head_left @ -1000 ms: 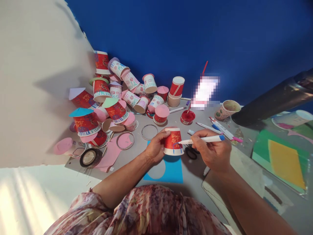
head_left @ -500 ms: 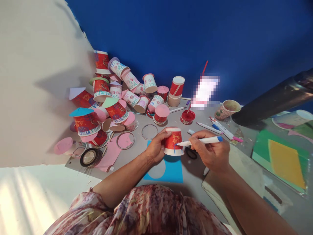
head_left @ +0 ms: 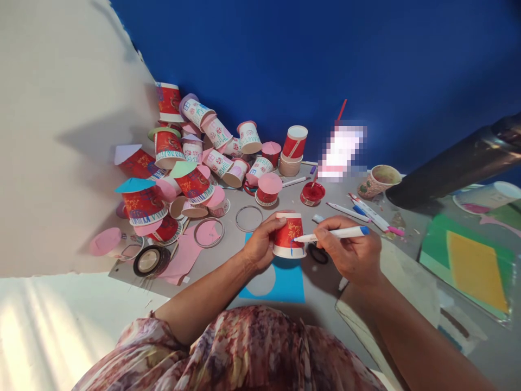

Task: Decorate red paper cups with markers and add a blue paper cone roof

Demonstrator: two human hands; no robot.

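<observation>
My left hand (head_left: 260, 244) is closed round the left side of a red paper cup (head_left: 288, 231) with gold print, held upside down with its white rim at the bottom. Blue strokes mark the lower part of the cup. Between the thumb and fingers of my right hand (head_left: 353, 250) is a white marker (head_left: 329, 235) with a blue end, and its tip touches the cup's red side. Beneath the cup lies a sheet of blue paper (head_left: 287, 282) with a round hole cut in it.
Decorated cups (head_left: 195, 182) with paper tops are piled at the left. Two metal rings (head_left: 249, 219), a roll of tape (head_left: 151, 261) and pink paper (head_left: 183, 258) lie nearer. A red paint jar (head_left: 312, 194), markers (head_left: 368, 213) and coloured sheets (head_left: 468, 266) sit to the right, by a dark pipe (head_left: 451, 163).
Hardly anything differs: the marker tip stays at nearly the same spot on the cup, and both hands keep their hold.
</observation>
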